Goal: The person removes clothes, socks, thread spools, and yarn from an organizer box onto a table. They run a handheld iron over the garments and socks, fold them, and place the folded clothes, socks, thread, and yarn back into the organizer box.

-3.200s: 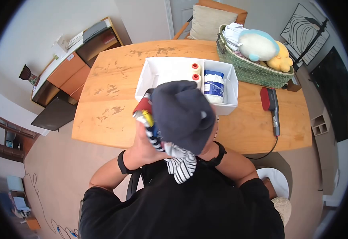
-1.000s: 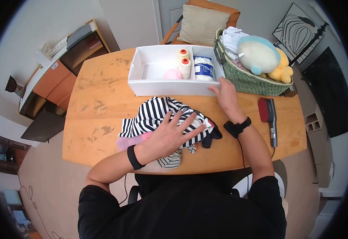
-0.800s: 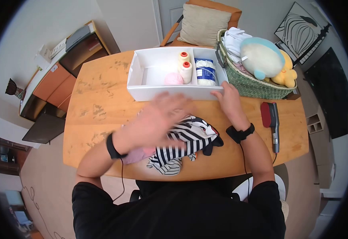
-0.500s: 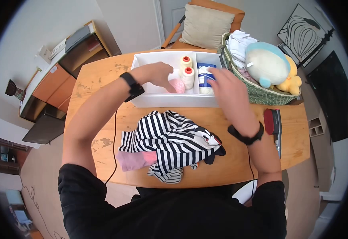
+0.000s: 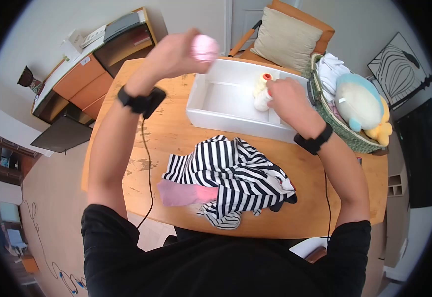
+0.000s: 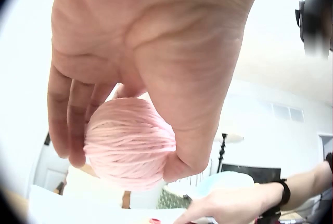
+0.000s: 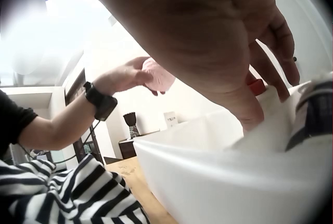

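Note:
Up over the back left of the table, my left hand (image 5: pixel 174 53) grips a ball of pink yarn (image 5: pixel 206 48). The left wrist view shows thumb and fingers around the yarn ball (image 6: pixel 127 143). My right hand (image 5: pixel 291 101) reaches into the white box (image 5: pixel 240 126), thumb and fingers around a white thread cone with a red top (image 5: pixel 262 101). Beside it stands a second thread cone (image 5: pixel 266 80). A blue-banded white yarn pack (image 7: pixel 315 112) shows beyond the right fingers in the right wrist view; the hand hides it in the head view.
In front of the box lies a pile of clothes with a black-and-white striped garment (image 5: pixel 226 166) and a pink sock-like piece (image 5: pixel 183 193). A green woven basket (image 5: pixel 342 128) of plush toys stands right of the box. Cables (image 5: pixel 149 183) hang from both wrists.
My left hand left the striped clothes, took the pink yarn ball from the box and lifted it up left. My right hand moved from the box rim to the thread cone.

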### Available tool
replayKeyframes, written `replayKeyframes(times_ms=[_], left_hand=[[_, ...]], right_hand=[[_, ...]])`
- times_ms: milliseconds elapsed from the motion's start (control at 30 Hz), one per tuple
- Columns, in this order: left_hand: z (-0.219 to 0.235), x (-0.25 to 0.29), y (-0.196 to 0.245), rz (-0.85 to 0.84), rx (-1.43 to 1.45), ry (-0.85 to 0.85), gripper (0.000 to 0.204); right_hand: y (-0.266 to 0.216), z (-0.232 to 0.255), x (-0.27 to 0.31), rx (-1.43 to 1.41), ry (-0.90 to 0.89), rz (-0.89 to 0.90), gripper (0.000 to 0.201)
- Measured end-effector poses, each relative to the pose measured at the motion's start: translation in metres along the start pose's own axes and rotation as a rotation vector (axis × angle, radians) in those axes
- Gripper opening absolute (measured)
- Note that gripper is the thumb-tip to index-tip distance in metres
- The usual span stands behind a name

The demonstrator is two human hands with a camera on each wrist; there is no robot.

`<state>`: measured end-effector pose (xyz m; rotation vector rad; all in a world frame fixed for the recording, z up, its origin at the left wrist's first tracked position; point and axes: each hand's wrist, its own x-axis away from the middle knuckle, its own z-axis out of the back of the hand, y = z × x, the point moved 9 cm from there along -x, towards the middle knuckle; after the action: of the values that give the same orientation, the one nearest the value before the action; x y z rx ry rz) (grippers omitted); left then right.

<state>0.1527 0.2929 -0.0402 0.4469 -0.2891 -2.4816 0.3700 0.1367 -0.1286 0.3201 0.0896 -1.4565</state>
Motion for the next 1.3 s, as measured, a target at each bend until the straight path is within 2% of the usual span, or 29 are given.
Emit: replayKeyframes(times_ms=[67, 133, 200, 267, 300, 333, 367, 400, 467, 500, 567, 600, 667, 700, 767, 833, 867, 900, 933, 1000, 1033, 1067, 1133, 1167, 1233, 1300], left_hand=[[0.019, 0.042, -0.056, 0.056, 0.055, 0.232, 0.075], [-0.017, 0.083, -0.109, 0.192, -0.007, 0.153, 0.075], [-0.07, 0.119, -0.117, 0.158, 0.087, 0.053, 0.076], [-0.117, 0.14, -0.099, 0.26, 0.227, -0.139, 0.082], [-0.135, 0.143, -0.1, 0.265, 0.23, -0.131, 0.082], [-0.147, 0.145, -0.101, 0.192, 0.31, -0.031, 0.084], [-0.151, 0.147, -0.1, 0.118, 0.387, 0.07, 0.087], [-0.153, 0.15, -0.102, 0.12, 0.389, 0.078, 0.087], [-0.153, 0.152, -0.11, 0.154, 0.401, 0.105, 0.097], [-0.146, 0.153, -0.107, 0.158, 0.401, 0.113, 0.097], [-0.135, 0.158, -0.109, 0.316, 0.444, 0.028, 0.09], [-0.129, 0.159, -0.111, 0.321, 0.446, 0.028, 0.09], [-0.131, 0.159, -0.113, 0.301, 0.436, -0.055, 0.084], [-0.134, 0.16, -0.115, 0.305, 0.442, -0.057, 0.084], [-0.135, 0.158, -0.116, 0.295, 0.449, -0.029, 0.078], [-0.133, 0.159, -0.114, 0.295, 0.457, -0.025, 0.074], [-0.132, 0.158, -0.112, 0.297, 0.459, -0.021, 0.07], [-0.134, 0.156, -0.109, 0.267, 0.478, -0.029, 0.07], [-0.135, 0.156, -0.113, 0.261, 0.472, -0.021, 0.073], [-0.135, 0.156, -0.115, 0.246, 0.481, -0.011, 0.076], [-0.137, 0.156, -0.116, 0.26, 0.482, -0.03, 0.077], [-0.139, 0.156, -0.118, 0.276, 0.478, -0.048, 0.078], [-0.14, 0.156, -0.119, 0.253, 0.478, -0.047, 0.079], [-0.141, 0.156, -0.12, 0.26, 0.488, -0.052, 0.079], [-0.142, 0.155, -0.12, 0.259, 0.497, -0.061, 0.08], [-0.141, 0.157, -0.12, 0.272, 0.572, -0.033, 0.074]], right_hand=[[-0.008, 0.031, 0.001, -0.058, 0.044, -0.024, 0.023], [-0.017, 0.063, -0.009, -0.116, 0.087, -0.048, 0.03], [-0.026, 0.094, -0.027, -0.231, 0.142, -0.1, 0.035], [-0.045, 0.113, -0.06, -0.331, 0.21, -0.052, 0.036], [-0.057, 0.115, -0.082, -0.366, 0.18, -0.039, 0.04], [-0.069, 0.115, -0.104, -0.401, 0.149, -0.025, 0.047], [-0.081, 0.102, -0.127, -0.441, 0.135, 0.026, 0.046], [-0.094, 0.082, -0.148, -0.48, 0.123, 0.076, 0.046], [-0.124, 0.041, -0.184, -0.387, -0.014, 0.089, 0.044], [-0.14, 0.032, -0.192, -0.383, -0.014, 0.097, 0.044], [-0.169, -0.005, -0.198, -0.299, -0.212, 0.124, 0.042], [-0.176, -0.016, -0.2, -0.3, -0.216, 0.128, 0.042], [-0.196, -0.049, -0.195, -0.17, -0.353, 0.23, 0.041], [-0.196, -0.065, -0.192, -0.141, -0.415, 0.204, 0.041], [-0.199, -0.057, -0.184, -0.171, -0.405, 0.234, 0.04], [-0.191, -0.049, -0.179, -0.189, -0.397, 0.237, 0.04], [-0.187, -0.042, -0.18, -0.23, -0.331, 0.223, 0.037], [-0.177, -0.032, -0.178, -0.267, -0.263, 0.209, 0.034], [-0.157, -0.026, -0.175, -0.247, -0.27, 0.184, 0.034], [-0.11, 0.018, -0.175, -0.424, 0.002, 0.142, 0.029], [-0.083, 0.023, -0.169, -0.276, 0.034, 0.136, 0.023], [-0.064, 0.028, -0.16, -0.266, 0.032, 0.132, 0.023], [-0.022, 0.005, -0.134, -0.091, -0.305, -0.075, 0.025], [-0.009, -0.003, -0.121, -0.091, -0.303, -0.084, 0.025], [-0.011, -0.024, -0.097, 0.078, -0.278, 0.079, 0.027], [-0.006, -0.033, -0.089, 0.126, -0.277, 0.094, 0.027]])
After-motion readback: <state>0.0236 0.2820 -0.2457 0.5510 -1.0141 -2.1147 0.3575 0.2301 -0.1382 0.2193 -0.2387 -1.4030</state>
